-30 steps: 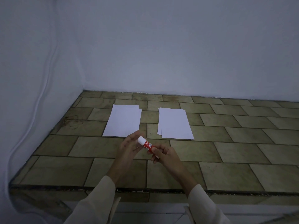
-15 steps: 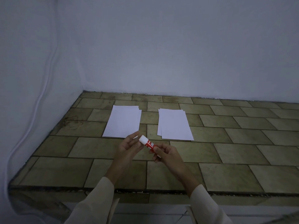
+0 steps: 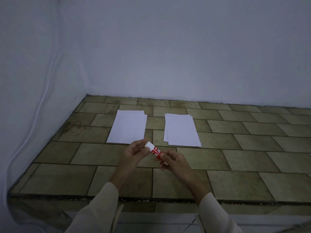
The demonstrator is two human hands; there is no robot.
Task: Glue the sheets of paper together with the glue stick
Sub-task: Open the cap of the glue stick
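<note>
A red glue stick [image 3: 155,150] with a white cap is held slantwise above the tiled counter, just in front of the papers. My left hand [image 3: 134,153] pinches the white cap end. My right hand [image 3: 173,161] grips the red body at its lower end. The cap sits on the stick. Two small stacks of white paper lie flat beyond my hands: the left stack [image 3: 128,126] and the right stack [image 3: 181,130], a tile's width apart. Each stack has its sheets slightly fanned.
The tiled counter [image 3: 235,157] ends at a rough front edge near my sleeves. White walls close it off at the back and left. A white cable [image 3: 42,101] runs down the left wall.
Both hands with the glue stick have shifted slightly away from me, towards the papers. The grip looks the same, and the papers have not moved.
</note>
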